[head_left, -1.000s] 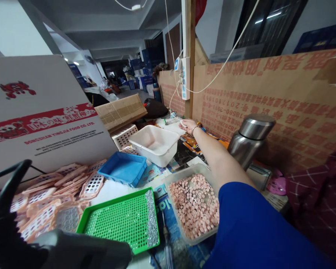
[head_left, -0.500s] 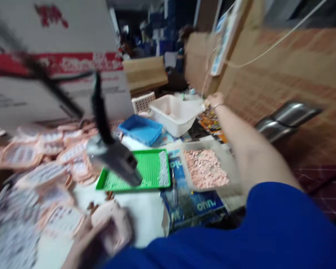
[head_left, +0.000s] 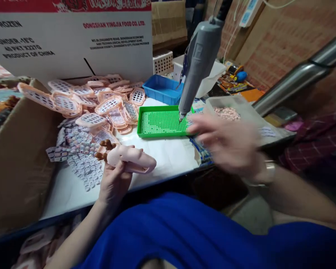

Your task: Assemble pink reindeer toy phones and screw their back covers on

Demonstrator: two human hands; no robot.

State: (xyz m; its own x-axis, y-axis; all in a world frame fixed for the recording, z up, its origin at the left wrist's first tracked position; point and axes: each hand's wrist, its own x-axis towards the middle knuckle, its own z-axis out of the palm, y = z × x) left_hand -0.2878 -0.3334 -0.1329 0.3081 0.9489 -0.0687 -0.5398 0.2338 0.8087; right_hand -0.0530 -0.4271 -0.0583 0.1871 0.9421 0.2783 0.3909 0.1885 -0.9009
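My left hand [head_left: 116,183] is closed around a pale pink plastic toy shell [head_left: 134,158] with brown antlers [head_left: 106,145], held tilted above the white table. Its hollow opening faces partly towards me. My right hand [head_left: 229,145] is smeared by motion beside the right end of a green perforated tray [head_left: 162,130]; whether its fingers hold anything is unclear. A grey electric screwdriver [head_left: 198,59] hangs with its tip over that tray. Small silvery pieces lie at the tray's right end, partly behind my fingers.
Peach panels with dark openings [head_left: 109,104] are heaped on the left, above small printed pieces [head_left: 85,164]. A cardboard box [head_left: 19,160] borders them. Behind stand a blue tray [head_left: 162,89] and a white tub [head_left: 215,74]. A clear tray [head_left: 232,102] holds pink bits. A metal tube [head_left: 299,78] slants at right.
My right hand has come back from beside the white tub to the green tray. The view has turned, and the toy shell in my left hand now shows clearly.
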